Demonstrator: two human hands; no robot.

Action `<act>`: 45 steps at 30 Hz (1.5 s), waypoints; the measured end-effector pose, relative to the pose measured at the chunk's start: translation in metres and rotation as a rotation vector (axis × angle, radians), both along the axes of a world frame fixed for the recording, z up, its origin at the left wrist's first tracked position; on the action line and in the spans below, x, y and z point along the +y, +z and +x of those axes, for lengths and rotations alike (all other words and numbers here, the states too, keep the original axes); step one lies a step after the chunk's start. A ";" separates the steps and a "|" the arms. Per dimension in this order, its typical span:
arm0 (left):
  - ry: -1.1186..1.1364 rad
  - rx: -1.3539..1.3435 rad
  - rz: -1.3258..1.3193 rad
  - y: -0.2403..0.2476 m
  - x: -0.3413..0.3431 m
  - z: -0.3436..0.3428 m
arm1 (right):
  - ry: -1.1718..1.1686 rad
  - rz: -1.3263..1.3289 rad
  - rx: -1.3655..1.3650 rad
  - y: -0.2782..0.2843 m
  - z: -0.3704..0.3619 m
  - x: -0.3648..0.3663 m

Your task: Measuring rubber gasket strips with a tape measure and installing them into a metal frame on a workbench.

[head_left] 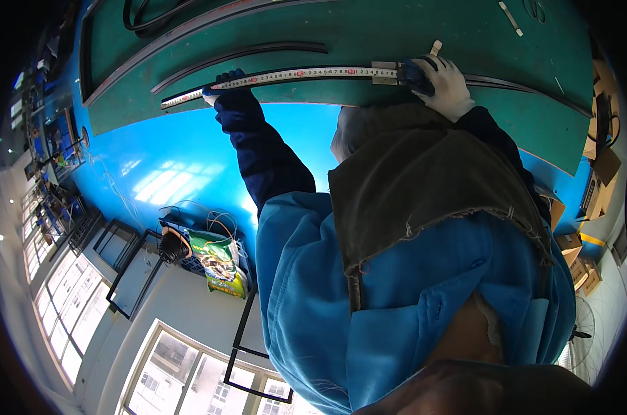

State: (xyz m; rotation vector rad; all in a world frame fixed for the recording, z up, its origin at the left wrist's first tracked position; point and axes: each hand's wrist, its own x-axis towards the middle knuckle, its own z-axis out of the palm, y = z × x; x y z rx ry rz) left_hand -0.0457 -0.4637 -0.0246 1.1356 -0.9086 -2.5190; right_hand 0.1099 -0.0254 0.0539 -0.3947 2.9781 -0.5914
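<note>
A white tape measure blade (279, 75) lies extended along a long dark strip (528, 88) near the close edge of the green table. My left hand (229, 81), in a dark blue and white glove, is closed around the blade and strip toward their left end. At the other end, my right hand (443, 84), in a white glove with dark blue fingers, is closed over the tape measure's case, which it mostly hides. A greyish, shiny block (385, 72) sits beside those fingers, where the blade ends.
Another curved black strip (258, 50) and a long rail (168, 41) lie farther back on the green table (396, 31). A white-ended stick (510, 19) rests at the far right. Cardboard boxes (582, 270) stand on the right; a green bag (218, 263) is at lower left.
</note>
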 end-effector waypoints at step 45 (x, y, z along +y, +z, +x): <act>-1.208 -0.115 -0.518 -0.105 0.199 0.147 | -0.088 -0.226 -0.009 -0.012 -0.002 -0.004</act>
